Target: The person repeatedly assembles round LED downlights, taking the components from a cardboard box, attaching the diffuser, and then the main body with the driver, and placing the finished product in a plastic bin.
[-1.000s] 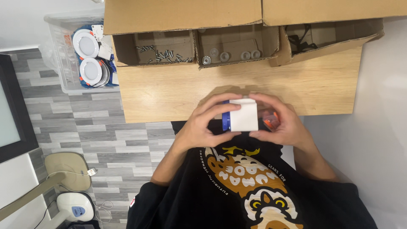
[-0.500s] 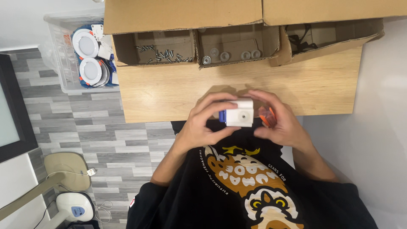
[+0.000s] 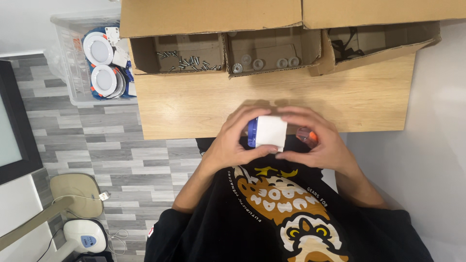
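Both hands raised together at the near edge of the wooden table (image 3: 204, 106), left hand (image 3: 232, 143) fingers curled around a white and blue box (image 3: 268, 131), right hand (image 3: 323, 140) pinching its other side, orange-tipped tool (image 3: 307, 135) tucked in the palm, forearms angled inward toward the chest

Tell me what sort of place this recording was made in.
Probably a small assembly bench. A wooden table carries cardboard boxes sorted by part: screws in one, round fittings in another. A clear bin beside it holds round white lamps. Both hands hold a white and blue box.
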